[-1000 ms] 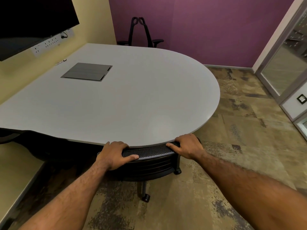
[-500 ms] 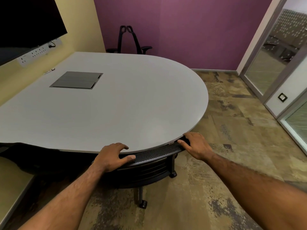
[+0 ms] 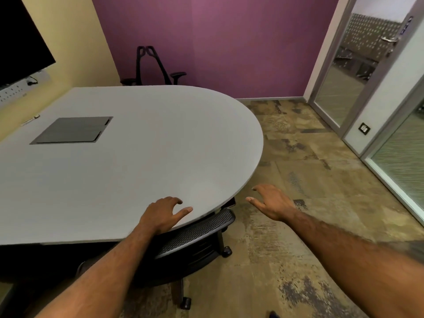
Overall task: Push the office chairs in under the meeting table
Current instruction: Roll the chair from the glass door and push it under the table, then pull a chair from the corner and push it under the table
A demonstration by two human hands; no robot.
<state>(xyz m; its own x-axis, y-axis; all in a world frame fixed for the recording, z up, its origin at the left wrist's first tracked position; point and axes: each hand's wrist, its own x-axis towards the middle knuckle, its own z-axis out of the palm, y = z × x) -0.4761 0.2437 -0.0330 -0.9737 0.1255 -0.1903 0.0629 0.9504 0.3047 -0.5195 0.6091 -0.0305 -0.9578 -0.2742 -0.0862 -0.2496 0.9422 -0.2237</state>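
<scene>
A black mesh-backed office chair (image 3: pixel 195 235) sits tucked under the near edge of the grey meeting table (image 3: pixel 137 161), with only its backrest top and wheels showing. My left hand (image 3: pixel 163 214) hovers over the table edge above the chair's backrest, fingers apart, holding nothing. To the right of the table's curved end, my right hand (image 3: pixel 270 203) is open above the floor, off the chair. A second black office chair (image 3: pixel 153 67) stands at the table's far side against the purple wall.
A grey flap panel (image 3: pixel 73 130) is set into the tabletop. A dark screen (image 3: pixel 20 42) and a socket strip hang on the yellow wall at left. Glass door and partitions (image 3: pixel 344 72) line the right side, with patterned carpet floor (image 3: pixel 309 180) between.
Both hands have let go of the chair's backrest and lifted off it; the right hand moved out to the right. The view has risen and swung rightward.
</scene>
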